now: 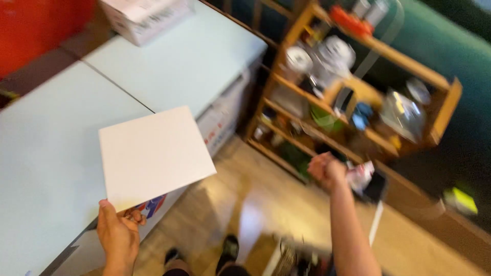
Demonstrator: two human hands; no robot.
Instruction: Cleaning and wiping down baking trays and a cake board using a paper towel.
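Note:
My left hand (118, 234) grips the lower corner of a plain white square card (153, 156) and holds it flat above the edge of a pale blue chest-like cabinet top (46, 153). My right hand (326, 171) is out in front of me at arm's length, fingers curled into a loose fist, blurred by motion. It hovers in front of a low wooden shelf rack (358, 87) and seems to hold nothing. My feet (227, 250) show below on the tan floor.
A white cardboard box (146, 18) sits at the back of the cabinet top. The wooden rack holds jars, bowls and plastic-wrapped items. A dark green wall rises behind it. A red surface (36, 25) fills the upper left.

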